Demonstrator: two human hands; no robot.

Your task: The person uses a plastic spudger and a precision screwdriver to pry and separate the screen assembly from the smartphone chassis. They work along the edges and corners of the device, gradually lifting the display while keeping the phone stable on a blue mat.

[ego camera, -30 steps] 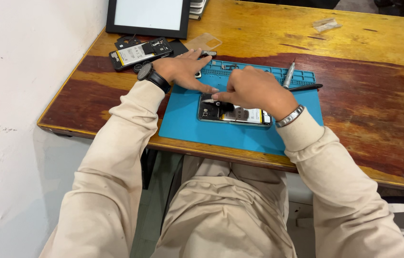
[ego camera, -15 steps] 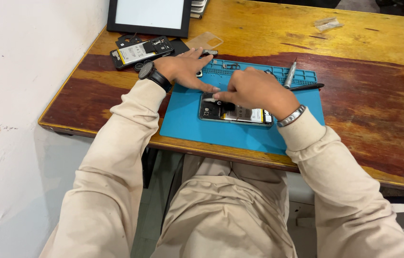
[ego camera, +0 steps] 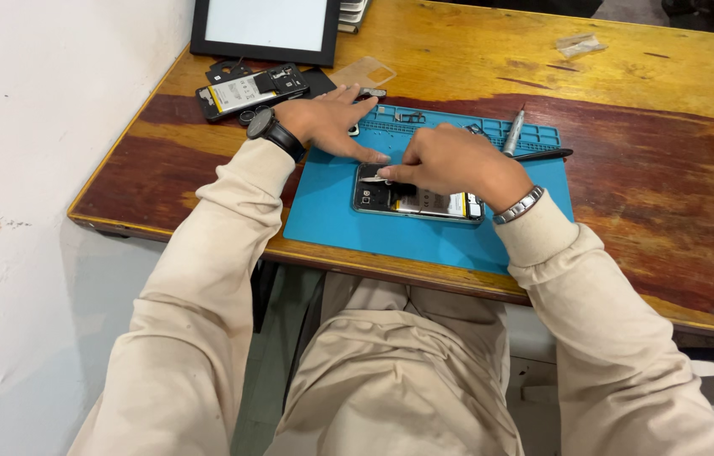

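The opened phone (ego camera: 418, 201) lies back-up in the middle of the frame, on a blue mat (ego camera: 331, 219) near the front edge of the wooden table (ego camera: 644, 219). Its inner parts and a pale battery show along its length.

The step in hand looks like work on the phone's left end: lifting or prying a small part there. The right hand (ego camera: 458, 160) is curled over the phone's upper edge, its fingers pinched shut on a thin, light-coloured tool or strip (ego camera: 376, 178) whose tip rests on the phone's left end. What exactly that piece is cannot be told. The left hand (ego camera: 327, 122) lies flat and spread on the mat above the phone's left corner, fingers open, gripping nothing; its longest fingertip (ego camera: 380, 158) sits just beside the phone's top edge, bracing.

The next move seems to call for a fine, steady pull or lever at that corner while the phone is kept from sliding.

Outward: a screwdriver (ego camera: 512, 133) and a dark pen-like tool (ego camera: 542, 154) lie at the mat's upper right. Another opened phone (ego camera: 251, 89) and a clear case (ego camera: 363, 73) lie at upper left, below a tablet (ego camera: 266, 25).
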